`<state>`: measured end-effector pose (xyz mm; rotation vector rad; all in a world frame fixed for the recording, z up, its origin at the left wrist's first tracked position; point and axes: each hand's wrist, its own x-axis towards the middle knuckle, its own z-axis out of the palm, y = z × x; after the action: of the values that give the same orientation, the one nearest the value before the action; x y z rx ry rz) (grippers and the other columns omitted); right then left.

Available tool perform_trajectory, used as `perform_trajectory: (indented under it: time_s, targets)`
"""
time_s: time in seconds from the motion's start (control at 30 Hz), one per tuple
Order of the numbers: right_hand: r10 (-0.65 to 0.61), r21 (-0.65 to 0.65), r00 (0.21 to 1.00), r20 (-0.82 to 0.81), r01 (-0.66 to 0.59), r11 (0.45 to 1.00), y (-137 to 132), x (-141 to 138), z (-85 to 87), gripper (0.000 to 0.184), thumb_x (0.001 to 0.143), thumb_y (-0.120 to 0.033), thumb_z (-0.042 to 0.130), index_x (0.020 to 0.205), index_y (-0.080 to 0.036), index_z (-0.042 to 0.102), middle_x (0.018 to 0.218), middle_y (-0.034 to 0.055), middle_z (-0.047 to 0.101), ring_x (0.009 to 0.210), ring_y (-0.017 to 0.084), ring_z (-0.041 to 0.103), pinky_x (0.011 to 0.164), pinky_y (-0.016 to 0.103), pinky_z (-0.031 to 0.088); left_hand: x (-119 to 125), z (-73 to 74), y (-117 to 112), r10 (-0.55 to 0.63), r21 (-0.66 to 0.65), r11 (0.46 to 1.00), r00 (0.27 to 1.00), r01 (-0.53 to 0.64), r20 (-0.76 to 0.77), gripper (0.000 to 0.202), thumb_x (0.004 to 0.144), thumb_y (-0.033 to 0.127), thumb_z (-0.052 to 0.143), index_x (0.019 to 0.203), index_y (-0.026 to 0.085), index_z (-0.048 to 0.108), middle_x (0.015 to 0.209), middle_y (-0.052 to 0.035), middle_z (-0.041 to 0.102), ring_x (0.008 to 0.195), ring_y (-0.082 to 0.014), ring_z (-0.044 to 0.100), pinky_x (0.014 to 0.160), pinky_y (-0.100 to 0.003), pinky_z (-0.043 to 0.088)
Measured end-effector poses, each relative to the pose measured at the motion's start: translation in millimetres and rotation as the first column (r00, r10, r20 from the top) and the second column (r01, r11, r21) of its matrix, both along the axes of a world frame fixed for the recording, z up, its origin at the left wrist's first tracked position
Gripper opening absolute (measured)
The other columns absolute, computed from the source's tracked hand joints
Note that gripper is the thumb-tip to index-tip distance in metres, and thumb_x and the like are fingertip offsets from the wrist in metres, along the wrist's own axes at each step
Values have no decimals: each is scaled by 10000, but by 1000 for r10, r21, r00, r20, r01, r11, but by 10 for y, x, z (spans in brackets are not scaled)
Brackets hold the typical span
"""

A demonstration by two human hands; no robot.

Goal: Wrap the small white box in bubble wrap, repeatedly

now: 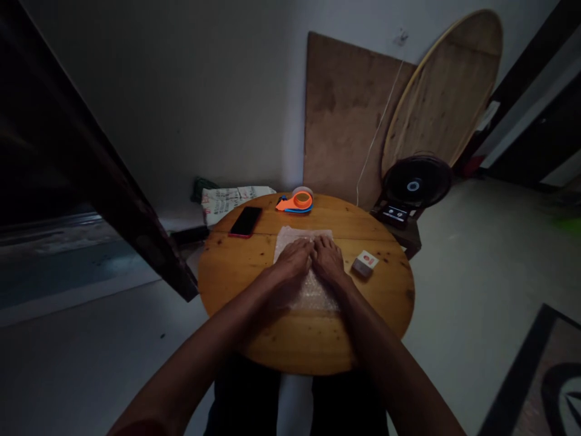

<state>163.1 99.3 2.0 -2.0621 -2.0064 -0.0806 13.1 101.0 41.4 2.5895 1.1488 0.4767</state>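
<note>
A sheet of clear bubble wrap (313, 297) lies spread on the round wooden table (299, 348). My left hand (295, 255) rests on the upper part of the sheet, palm down, its fingers stretched toward the right hand. Beside it, my right hand (327, 255) also lies palm down on the wrap, fingers pointing to the sheet's far edge. The fingertips of the two hands meet or nearly meet. Whether anything small lies beneath them is hidden. Right of the wrap sits a small white and brown box (365, 264).
An orange and blue tape dispenser (297, 201) stands at the table's far edge, with a phone (246, 221) to its left. Behind are a printed bag (227, 203), a leaning brown board (347, 115) and a round wooden top (447, 91). A black round device (415, 181) stands beyond the right side.
</note>
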Motion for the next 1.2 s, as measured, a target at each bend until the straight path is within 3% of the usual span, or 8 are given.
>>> perform_trajectory:
  time_s: [0.1, 0.2, 0.27, 0.37, 0.63, 1.2]
  targets:
    - [5, 11, 1000, -15, -5, 1000, -12, -3, -6, 421, 945, -321, 376, 1329, -189, 485, 1452, 113, 436, 1345, 260, 334, 1059, 392, 286, 86, -39, 264, 63, 13, 998, 992, -62, -106, 464, 891, 316, 444, 1319, 141, 488, 1397, -146, 503, 1320, -248, 434, 1122, -374, 317]
    - [-10, 18, 1000, -30, 11, 1000, -13, -7, -22, 458, 941, -334, 376, 1357, -163, 465, 1461, 134, 422, 1356, 275, 319, 1075, 407, 264, 8, -227, 452, 146, 14, 989, 971, -146, -190, 611, 922, 503, 363, 1400, 125, 406, 1478, -173, 407, 1392, -312, 330, 1146, -479, 232]
    - [-21, 15, 999, -40, 22, 1000, -7, -8, -31, 485, 948, -354, 361, 1379, -150, 447, 1481, 147, 394, 1374, 284, 297, 1089, 416, 244, -81, -355, 502, 210, 38, 978, 956, -207, -206, 698, 913, 597, 304, 1447, 149, 347, 1548, -153, 294, 1441, -343, 215, 1153, -533, 167]
    - [-33, 1, 998, -51, 33, 999, 0, -11, -33, 503, 950, -370, 353, 1390, -141, 440, 1496, 155, 374, 1389, 291, 280, 1099, 423, 227, -156, -460, 501, 265, 33, 964, 938, -265, -224, 779, 892, 665, 260, 1479, 154, 292, 1572, -146, 235, 1454, -351, 172, 1153, -556, 126]
    - [-66, 2, 996, -64, 66, 998, -6, -18, -40, 552, 951, -426, 353, 1398, -109, 423, 1492, 191, 370, 1394, 301, 282, 1096, 438, 222, -161, -464, 482, 350, 54, 936, 900, -348, -259, 874, 851, 738, 217, 1488, 142, 275, 1579, -162, 196, 1464, -350, 134, 1152, -585, 96]
    - [-38, 5, 997, -72, 39, 999, -75, 82, 26, 421, 961, -363, 343, 1282, -146, 506, 1396, 143, 494, 1287, 246, 405, 1040, 384, 282, -244, -439, 569, 299, 51, 953, 896, -299, -329, 797, 895, 679, 142, 1491, 166, 272, 1580, -143, 205, 1465, -333, 149, 1123, -660, 83]
